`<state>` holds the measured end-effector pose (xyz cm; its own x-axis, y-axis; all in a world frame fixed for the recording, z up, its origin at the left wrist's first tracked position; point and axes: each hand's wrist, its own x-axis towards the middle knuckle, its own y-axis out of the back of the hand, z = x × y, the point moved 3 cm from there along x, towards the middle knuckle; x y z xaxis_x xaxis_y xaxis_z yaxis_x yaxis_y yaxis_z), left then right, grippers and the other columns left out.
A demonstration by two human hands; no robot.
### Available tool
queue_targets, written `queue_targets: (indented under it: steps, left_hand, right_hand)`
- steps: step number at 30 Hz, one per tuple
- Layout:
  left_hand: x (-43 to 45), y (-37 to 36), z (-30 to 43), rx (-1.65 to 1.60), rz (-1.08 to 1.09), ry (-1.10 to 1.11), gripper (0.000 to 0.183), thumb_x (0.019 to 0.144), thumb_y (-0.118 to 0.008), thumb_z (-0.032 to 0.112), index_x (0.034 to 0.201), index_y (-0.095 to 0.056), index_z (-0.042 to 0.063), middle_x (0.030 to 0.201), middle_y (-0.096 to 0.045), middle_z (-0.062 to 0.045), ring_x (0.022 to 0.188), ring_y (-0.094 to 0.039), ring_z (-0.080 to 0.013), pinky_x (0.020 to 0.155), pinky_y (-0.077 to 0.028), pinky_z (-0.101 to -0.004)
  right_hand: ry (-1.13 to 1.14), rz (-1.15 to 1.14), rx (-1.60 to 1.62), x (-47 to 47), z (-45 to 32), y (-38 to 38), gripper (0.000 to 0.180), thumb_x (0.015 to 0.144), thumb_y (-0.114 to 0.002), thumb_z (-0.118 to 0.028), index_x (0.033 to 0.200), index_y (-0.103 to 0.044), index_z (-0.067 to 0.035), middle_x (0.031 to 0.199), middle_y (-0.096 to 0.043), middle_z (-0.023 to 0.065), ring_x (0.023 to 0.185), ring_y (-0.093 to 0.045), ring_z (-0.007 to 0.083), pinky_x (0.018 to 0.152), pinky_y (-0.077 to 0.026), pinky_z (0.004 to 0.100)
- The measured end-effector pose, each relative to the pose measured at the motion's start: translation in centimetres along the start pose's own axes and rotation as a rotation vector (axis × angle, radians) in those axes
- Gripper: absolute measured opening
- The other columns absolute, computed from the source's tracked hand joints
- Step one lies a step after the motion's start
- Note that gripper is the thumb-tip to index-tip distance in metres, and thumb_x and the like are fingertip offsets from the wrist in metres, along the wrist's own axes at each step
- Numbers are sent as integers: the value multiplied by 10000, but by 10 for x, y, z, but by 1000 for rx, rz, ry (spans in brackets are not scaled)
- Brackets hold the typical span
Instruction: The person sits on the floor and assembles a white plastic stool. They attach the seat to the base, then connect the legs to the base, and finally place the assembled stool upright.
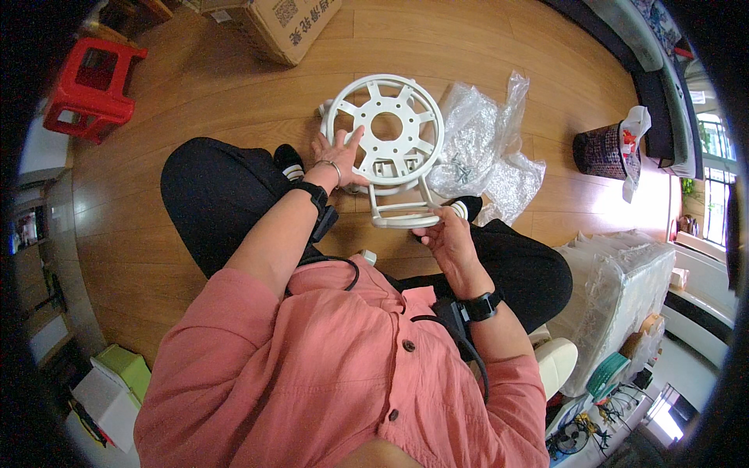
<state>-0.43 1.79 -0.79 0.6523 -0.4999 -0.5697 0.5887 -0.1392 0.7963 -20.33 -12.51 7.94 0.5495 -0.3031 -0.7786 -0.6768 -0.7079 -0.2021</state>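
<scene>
A round white frame (pixel 404 120) with spokes and a central hole stands on the floor before me. Against its left rim lies my left hand (pixel 338 158), fingers spread over the rim and spokes. From the near side of the ring a white tubular bracket (pixel 401 207) with a curved end reaches towards me. My right hand (pixel 447 234) pinches the right end of that curve between thumb and fingers. Beneath the round frame more white tubing shows, partly hidden by the ring. Several small metal screws (pixel 464 171) lie in a heap on bubble wrap (pixel 477 134) to the right.
A cardboard box (pixel 281 35) bearing writing stands at the far side, with a red plastic stool (pixel 96 88) at the left. On the right are a lined waste basket (pixel 603 151) and a lace-covered piece of furniture (pixel 620 286). My crossed legs flank the frame.
</scene>
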Motion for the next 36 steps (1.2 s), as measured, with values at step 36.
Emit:
queue_targets:
  steps: [36]
  left_hand:
    - [1, -1, -4, -19, -33, -18, 1182, 577, -779, 500, 1427, 22, 329, 1455, -123, -143, 1286, -148, -531, 1039, -160, -612]
  right_hand:
    - [-75, 35, -54, -14, -5, 2, 207, 881, -489, -185, 888, -526, 19, 746, -607, 101, 530, -566, 138, 435, -402, 232]
